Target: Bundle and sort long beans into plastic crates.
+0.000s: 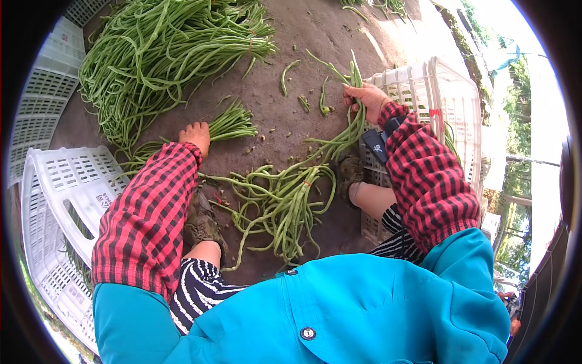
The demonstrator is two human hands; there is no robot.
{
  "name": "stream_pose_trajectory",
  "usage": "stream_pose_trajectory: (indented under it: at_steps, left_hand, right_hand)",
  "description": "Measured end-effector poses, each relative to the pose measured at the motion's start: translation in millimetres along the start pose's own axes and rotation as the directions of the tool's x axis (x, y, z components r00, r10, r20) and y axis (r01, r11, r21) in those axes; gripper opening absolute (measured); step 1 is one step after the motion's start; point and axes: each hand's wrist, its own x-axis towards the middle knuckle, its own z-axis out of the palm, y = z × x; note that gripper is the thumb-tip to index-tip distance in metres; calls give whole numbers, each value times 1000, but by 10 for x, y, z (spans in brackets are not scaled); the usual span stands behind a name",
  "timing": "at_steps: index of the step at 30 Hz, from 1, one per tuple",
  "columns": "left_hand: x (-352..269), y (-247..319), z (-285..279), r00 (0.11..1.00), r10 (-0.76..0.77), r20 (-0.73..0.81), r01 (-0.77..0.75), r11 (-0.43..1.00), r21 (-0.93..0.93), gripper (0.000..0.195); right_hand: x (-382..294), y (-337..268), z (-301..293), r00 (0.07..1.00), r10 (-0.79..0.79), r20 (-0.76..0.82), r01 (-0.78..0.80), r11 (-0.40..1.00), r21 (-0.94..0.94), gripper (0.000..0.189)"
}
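Note:
My left hand (195,137) is closed around a bunch of green yardlong beans (233,123) close to the ground. Their cut ends fan out to its right, and their tails trail off under the left sleeve. A few loose yardlong beans (357,113) are gripped in my right hand (367,101), beside a white crate; they hang down towards the ground. Between my shoes lies a tangled bundle of beans (291,214) with a red band (307,183) around it. A large heap of yardlong beans (168,59), with banded bundles at its right side, fills the upper left.
A white plastic crate (68,182) with beans inside stands on my left, and another white crate (434,91) on my right. More crates (43,100) line the far left. Stray bean pieces (284,77) litter the dirt floor (313,27). Part of a person (514,309) shows at the right edge.

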Motion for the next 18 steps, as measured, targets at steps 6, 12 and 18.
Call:
stream_pose_trajectory:
  at_steps: [6,12,18]
  left_hand:
    - [-126,163,-138,933,145,-329,-90,980,176,49]
    - [-401,636,-240,882,464,-75,-466,885,-8,25]
    - [-528,720,-21,866,402,297,-373,916,-151,40]
  right_hand:
    - [-697,-479,57,985,-88,149,117,974,-195,17]
    - [-1653,-662,127,924,-344,166,366,922,-127,19]
    - [-2622,-353,365,874,-478,81,483,874,-49,22]
